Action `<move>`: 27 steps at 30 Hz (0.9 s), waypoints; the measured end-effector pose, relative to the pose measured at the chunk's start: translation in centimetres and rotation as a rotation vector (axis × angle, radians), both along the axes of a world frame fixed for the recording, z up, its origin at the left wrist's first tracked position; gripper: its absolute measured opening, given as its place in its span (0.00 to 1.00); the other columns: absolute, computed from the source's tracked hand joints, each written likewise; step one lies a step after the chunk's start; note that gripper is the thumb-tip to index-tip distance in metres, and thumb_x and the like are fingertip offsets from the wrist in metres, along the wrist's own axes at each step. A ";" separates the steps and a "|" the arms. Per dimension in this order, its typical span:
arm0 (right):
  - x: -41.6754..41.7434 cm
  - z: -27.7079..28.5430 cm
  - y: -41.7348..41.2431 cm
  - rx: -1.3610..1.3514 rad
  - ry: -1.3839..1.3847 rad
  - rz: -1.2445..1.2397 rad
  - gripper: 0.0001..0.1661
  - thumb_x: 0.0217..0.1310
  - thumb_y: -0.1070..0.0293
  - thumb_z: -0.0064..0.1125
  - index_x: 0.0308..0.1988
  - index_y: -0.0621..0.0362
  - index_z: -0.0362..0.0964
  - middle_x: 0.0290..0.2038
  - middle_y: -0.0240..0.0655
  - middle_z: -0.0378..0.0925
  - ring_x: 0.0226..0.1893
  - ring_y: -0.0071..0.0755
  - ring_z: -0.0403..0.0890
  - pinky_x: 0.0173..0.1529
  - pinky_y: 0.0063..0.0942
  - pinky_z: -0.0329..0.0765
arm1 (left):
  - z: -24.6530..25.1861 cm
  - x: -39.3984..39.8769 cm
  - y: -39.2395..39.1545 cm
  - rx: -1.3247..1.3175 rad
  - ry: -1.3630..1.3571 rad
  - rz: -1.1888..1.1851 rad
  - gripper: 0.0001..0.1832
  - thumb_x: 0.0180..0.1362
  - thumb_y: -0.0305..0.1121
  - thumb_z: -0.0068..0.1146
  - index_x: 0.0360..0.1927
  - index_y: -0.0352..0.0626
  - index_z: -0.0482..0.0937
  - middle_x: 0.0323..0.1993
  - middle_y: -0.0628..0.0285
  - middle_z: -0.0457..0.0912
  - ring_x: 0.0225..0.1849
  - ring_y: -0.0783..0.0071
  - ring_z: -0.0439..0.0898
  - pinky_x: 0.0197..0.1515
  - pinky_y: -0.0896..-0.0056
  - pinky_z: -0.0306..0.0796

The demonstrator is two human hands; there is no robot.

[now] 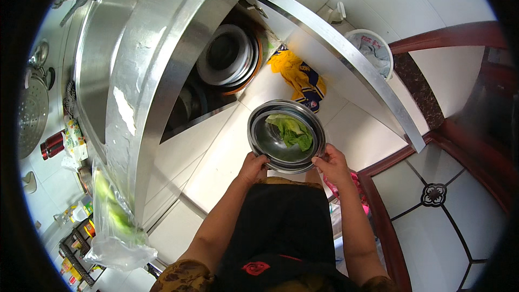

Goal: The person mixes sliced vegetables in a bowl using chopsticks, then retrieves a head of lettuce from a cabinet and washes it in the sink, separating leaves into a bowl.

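Both hands hold nested stainless steel bowls (284, 166) by the rim, out in front of my body and above the floor. Green leaves (292, 132), like lettuce, lie in the top bowl. My left hand (254, 166) grips the near left side of the rim. At the near right side, my right hand (330, 161) has its thumb over the rim. Left of the bowls, an open cabinet under the steel counter holds a stack of metal basins (224, 54).
An open cabinet door (344, 56) curves past the right side. A yellow and navy cloth (298, 73) lies on the floor. A lined waste bin (371, 53) stands behind the door. Green vegetables in a plastic bag (115, 207) rest on the steel counter (125, 109) at left.
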State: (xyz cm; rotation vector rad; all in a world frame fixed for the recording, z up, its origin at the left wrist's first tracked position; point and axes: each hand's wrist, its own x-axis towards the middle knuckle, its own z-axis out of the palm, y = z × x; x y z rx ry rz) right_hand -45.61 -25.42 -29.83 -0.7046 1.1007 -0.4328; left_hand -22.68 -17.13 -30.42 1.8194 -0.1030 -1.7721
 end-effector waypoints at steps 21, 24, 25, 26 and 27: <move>3.4 -2.5 1.5 -0.544 0.646 -0.219 0.06 0.47 0.77 0.53 0.22 0.65 0.64 0.13 0.38 0.66 0.15 0.34 0.65 0.24 0.27 0.66 | -2.4 -0.6 -2.2 -0.346 -0.745 0.060 0.15 0.55 0.35 0.53 0.40 0.31 0.74 0.35 0.55 0.78 0.36 0.72 0.74 0.39 0.73 0.68; 3.7 -4.5 2.0 -0.578 0.644 -0.252 0.08 0.49 0.77 0.52 0.21 0.65 0.65 0.12 0.29 0.64 0.16 0.18 0.63 0.21 0.22 0.62 | -2.1 0.4 -2.5 -0.102 -0.590 0.040 0.18 0.55 0.38 0.52 0.42 0.32 0.73 0.36 0.57 0.77 0.36 0.72 0.75 0.42 0.74 0.67; 3.9 -5.1 2.1 -0.584 0.671 -0.236 0.07 0.49 0.77 0.52 0.21 0.65 0.65 0.13 0.29 0.65 0.16 0.18 0.63 0.21 0.22 0.63 | -2.8 1.0 -2.1 -0.133 -0.551 0.159 0.18 0.55 0.38 0.52 0.42 0.32 0.73 0.35 0.57 0.77 0.36 0.71 0.75 0.40 0.74 0.68; 3.9 -5.6 2.2 -0.590 0.698 -0.220 0.07 0.49 0.77 0.52 0.21 0.65 0.65 0.13 0.29 0.66 0.16 0.18 0.63 0.21 0.21 0.63 | -4.1 1.8 -1.3 -0.165 -0.511 0.277 0.19 0.55 0.39 0.52 0.42 0.32 0.73 0.35 0.57 0.77 0.36 0.71 0.76 0.39 0.74 0.69; 4.0 -5.6 1.8 -0.516 0.672 -0.253 0.06 0.50 0.77 0.52 0.22 0.65 0.66 0.14 0.29 0.67 0.16 0.18 0.64 0.21 0.22 0.63 | -4.0 2.1 -1.9 -0.197 -0.468 0.397 0.20 0.55 0.40 0.52 0.42 0.31 0.73 0.34 0.56 0.77 0.36 0.71 0.76 0.37 0.73 0.70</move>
